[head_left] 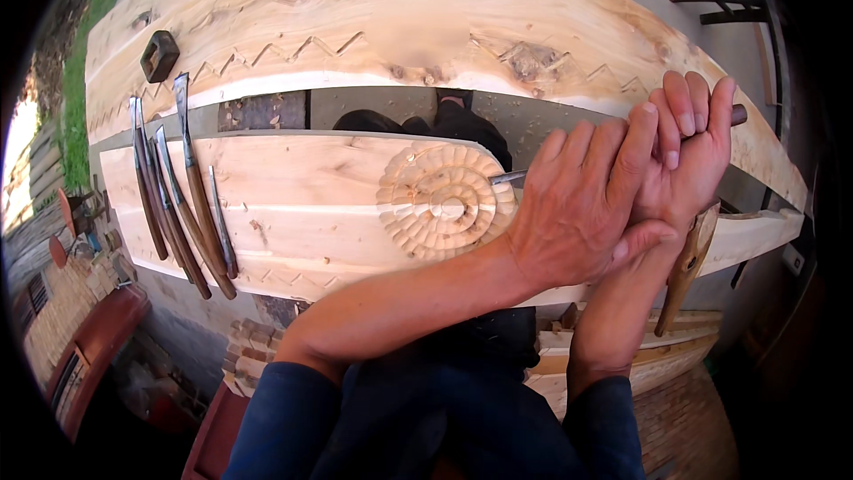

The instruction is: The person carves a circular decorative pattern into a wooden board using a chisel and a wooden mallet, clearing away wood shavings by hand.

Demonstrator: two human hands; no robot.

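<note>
My left hand (582, 196) is closed over the chisel's shaft and the lower part of my right hand (693, 160), which grips the dark handle (737, 114) with curled fingers. The chisel's steel blade (505, 177) points left, its tip at the upper right edge of a carved spiral rosette (418, 200) on the near pale plank (320, 182). A wooden-handled tool (684, 276) hangs beside the plank, under my right wrist. Several chisels (205, 213) lie in a row at the plank's left.
A far plank (267, 18) bears zigzag carving and a dark hexagonal block (160, 57). Dark-clothed legs and a foot (453, 101) show in the gap between planks. Stacked wood pieces (249, 356) are below; a reddish curved bench (107, 338) stands lower left, a dark stand (715, 2) upper right.
</note>
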